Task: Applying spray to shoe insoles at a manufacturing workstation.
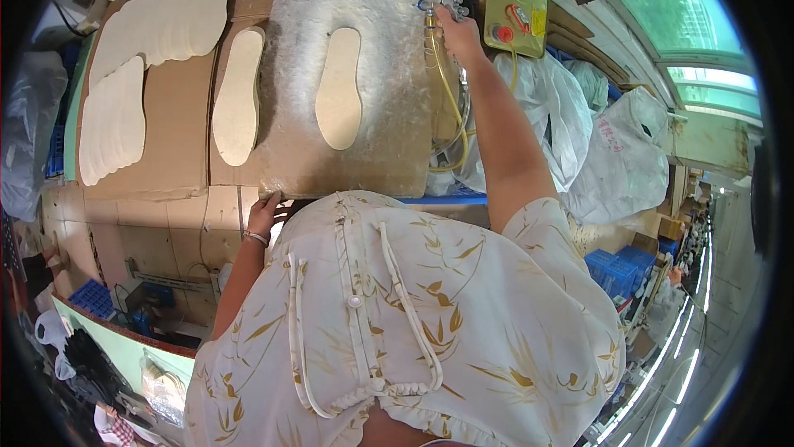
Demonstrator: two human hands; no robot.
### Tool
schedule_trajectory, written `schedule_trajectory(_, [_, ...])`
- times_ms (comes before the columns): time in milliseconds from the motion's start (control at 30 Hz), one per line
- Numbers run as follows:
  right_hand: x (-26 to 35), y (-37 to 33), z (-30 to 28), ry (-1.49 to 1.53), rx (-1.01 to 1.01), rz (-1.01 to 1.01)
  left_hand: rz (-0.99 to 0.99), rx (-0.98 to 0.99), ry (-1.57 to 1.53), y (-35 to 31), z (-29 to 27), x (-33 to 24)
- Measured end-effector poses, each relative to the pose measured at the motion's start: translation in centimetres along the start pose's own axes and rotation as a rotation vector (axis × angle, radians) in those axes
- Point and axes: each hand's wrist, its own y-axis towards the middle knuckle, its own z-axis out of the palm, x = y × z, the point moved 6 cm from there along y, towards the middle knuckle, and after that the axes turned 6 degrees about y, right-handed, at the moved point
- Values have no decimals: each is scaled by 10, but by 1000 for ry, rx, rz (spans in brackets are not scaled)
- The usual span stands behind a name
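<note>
We list one right hand (456, 27) curled around a spray gun (430, 4), one left hand (263, 217) touching the cardboard's (289, 172) near edge, perhaps steadying it, grip unclear, and one cream insole (339, 91) between them, apparently isolated for access.

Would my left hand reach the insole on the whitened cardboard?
Probably yes: the left hand is at the near edge of the cardboard, and nothing lies between that hand and the insole.

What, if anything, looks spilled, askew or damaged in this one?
The cardboard sheet is coated with patchy whitish residue around much of the insole on it, while its lower part is bare brown. It looks messy, perhaps overspray from the spray gun in the right hand. Nothing else clearly stands out.
</note>
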Motion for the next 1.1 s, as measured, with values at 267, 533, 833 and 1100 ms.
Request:
schedule_trajectory(267, [0,-1,6,9,20,16,-12,0,-21,3,-2,5])
schedule_trajectory(533, [2,1,7,-2,13,13,-7,2,-39,3,-2,3])
schedule_trajectory(833, [4,1,3,-4,11,17,-7,-9,-15,1,-2,0])
schedule_trajectory(1100, [7,-2,4,1,15,20,-3,-13,19,-1,-2,-1])
